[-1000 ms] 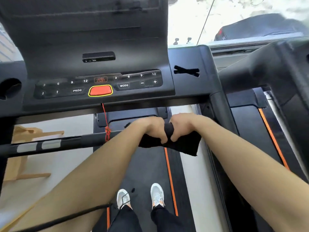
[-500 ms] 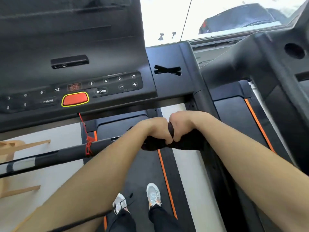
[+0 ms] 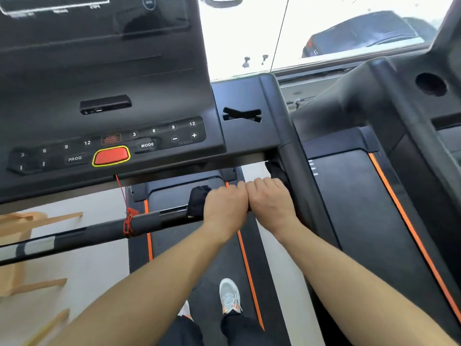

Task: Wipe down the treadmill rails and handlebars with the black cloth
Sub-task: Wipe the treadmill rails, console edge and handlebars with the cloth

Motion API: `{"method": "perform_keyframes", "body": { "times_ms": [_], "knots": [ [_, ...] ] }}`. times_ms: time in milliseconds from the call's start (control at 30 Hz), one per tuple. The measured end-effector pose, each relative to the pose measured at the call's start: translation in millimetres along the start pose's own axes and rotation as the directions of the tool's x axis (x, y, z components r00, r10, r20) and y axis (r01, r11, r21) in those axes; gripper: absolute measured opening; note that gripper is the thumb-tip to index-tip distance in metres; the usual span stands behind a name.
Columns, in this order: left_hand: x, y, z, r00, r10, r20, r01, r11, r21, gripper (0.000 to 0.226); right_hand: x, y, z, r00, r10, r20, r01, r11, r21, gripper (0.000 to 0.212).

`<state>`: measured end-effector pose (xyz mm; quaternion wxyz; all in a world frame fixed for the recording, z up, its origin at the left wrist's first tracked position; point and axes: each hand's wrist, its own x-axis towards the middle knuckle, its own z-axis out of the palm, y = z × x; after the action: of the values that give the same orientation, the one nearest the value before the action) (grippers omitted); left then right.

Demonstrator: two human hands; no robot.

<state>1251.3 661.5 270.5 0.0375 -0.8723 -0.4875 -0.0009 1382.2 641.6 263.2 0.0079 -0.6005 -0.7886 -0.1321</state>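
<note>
Black cloth (image 3: 198,199) wrapped round the front crossbar (image 3: 104,229), right under the console (image 3: 139,143). Left hand (image 3: 224,208) and right hand (image 3: 270,202) both fisted over it, knuckles touching, clamped down on cloth and bar together. Bit of fabric poking out past the left hand, another bit bunched past the right hand against the side post (image 3: 296,176) where bar meets upright.

Progress-wise, hard to call. Looks parked at the far right end of the crossbar, so guessing that end is getting its scrub. Whole stretch of bar further from the post, past the red cord (image 3: 128,224) tied on it and out to the grey taped patch (image 3: 37,247), shows no sign either way of being wiped; can't tell clean from dirty on matte black anyway.

Still left, by the look of it: side post itself, the long side rails, probably the other handlebar. Neighbouring treadmill (image 3: 374,116) beyond the post, no idea if that counts.
</note>
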Motion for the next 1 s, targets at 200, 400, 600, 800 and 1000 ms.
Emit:
{"method": "perform_keyframes", "body": {
  "times_ms": [200, 400, 600, 800, 1000],
  "knots": [
    [53.8, -26.2, -27.0, 0.606, 0.213, 0.766, 0.242, 0.868, -0.433, 0.031, 63.8, 30.8, -42.4, 0.54, -0.245, 0.805, -0.091, 0.934, 0.346, 0.023],
    [48.5, -23.3, -30.7, 0.643, 0.138, 0.753, 0.246, 0.894, -0.374, 0.034, 58.7, 26.1, -37.2, 0.582, -0.194, 0.79, -0.137, 0.934, 0.331, 0.031],
    [-33.3, -12.6, -32.6, 0.974, -0.017, 0.225, 0.026, 0.999, -0.036, 0.05, -12.7, -4.7, -24.3, 0.983, 0.115, 0.144, -0.136, 0.98, 0.146, 0.03],
    [-37.9, -47.2, -62.4, 0.971, -0.088, 0.223, 0.175, 0.898, -0.404, 0.037, -31.5, -4.0, -51.3, 0.981, 0.091, 0.172, -0.158, 0.889, 0.43, 0.061],
    [-18.0, -60.4, -85.1, 0.864, -0.094, 0.494, 0.291, 0.895, -0.339, 0.053, -17.9, 9.6, -68.3, 0.957, 0.19, 0.217, -0.277, 0.816, 0.507, 0.037]
  ]
}}
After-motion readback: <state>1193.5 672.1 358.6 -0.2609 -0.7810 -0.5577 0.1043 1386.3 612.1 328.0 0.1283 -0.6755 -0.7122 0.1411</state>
